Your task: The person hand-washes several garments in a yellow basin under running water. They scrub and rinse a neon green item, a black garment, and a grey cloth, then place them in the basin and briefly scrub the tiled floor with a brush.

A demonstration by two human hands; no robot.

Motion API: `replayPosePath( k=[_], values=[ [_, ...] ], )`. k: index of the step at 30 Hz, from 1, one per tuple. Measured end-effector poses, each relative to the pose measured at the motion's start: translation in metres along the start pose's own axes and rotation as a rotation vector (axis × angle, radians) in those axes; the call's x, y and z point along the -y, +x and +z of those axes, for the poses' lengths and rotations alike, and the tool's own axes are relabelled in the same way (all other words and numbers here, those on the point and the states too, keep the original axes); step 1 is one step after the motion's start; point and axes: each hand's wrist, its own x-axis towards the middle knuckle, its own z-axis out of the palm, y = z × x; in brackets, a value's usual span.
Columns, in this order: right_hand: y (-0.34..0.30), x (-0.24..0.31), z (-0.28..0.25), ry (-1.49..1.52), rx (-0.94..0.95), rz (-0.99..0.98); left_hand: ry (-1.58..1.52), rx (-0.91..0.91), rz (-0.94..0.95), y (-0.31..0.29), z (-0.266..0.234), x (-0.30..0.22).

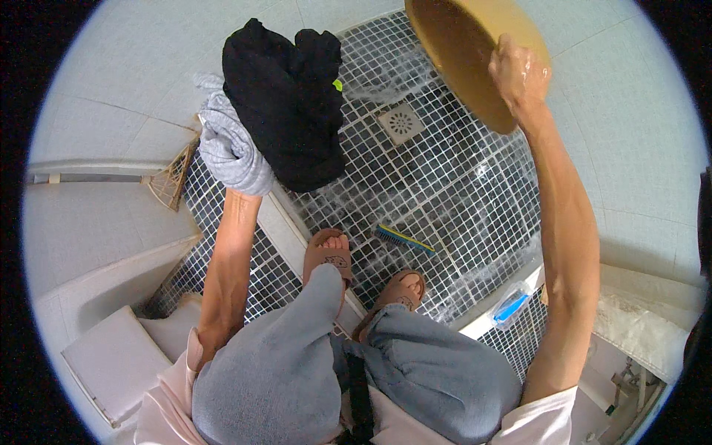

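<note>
My left hand is mostly hidden in a bundled light grey cloth. A large bunched black garment hangs against the grey cloth, and a small yellow-green spot shows at its right edge. Both cloths are gathered at this hand, though its fingers are covered. Up at the right, my right hand is closed over the rim of a wide yellow-brown basin. The basin is tilted on its side, its hollow facing left. Wet streaks shine on my right hand.
Water and suds lie on the dark tiled floor around a square drain. A scrub brush rests near my sandalled feet. A blue-handled item sits on the right ledge. A triangular corner rack is at the left wall.
</note>
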Motion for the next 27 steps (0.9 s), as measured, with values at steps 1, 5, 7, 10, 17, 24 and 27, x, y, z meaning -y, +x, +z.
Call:
replayPosePath(
  k=[1,5,7,10,17,24,27],
  values=[
    [0.003,-0.003,0.004,0.051,0.013,0.128,0.001,-0.013,-0.002,0.000,-0.002,0.001],
    [-0.004,-0.003,0.042,0.426,-0.062,0.502,-0.001,-0.029,-0.003,0.002,-0.005,0.005],
    [-0.021,0.015,0.074,0.694,-0.057,0.710,0.002,-0.043,0.000,0.003,-0.006,0.008],
    [-0.050,0.049,0.116,1.059,-0.024,1.068,0.003,-0.067,0.003,0.003,-0.011,0.014],
    [-0.090,0.058,0.130,1.870,0.493,1.263,-0.033,-0.168,0.041,0.008,-0.005,0.004],
    [-0.106,0.055,0.110,1.541,0.743,1.110,-0.546,0.107,-0.349,0.052,0.039,-0.041],
    [-0.113,0.064,0.107,1.421,0.830,1.125,-1.539,0.300,-1.216,0.076,0.052,-0.060]
  ],
)
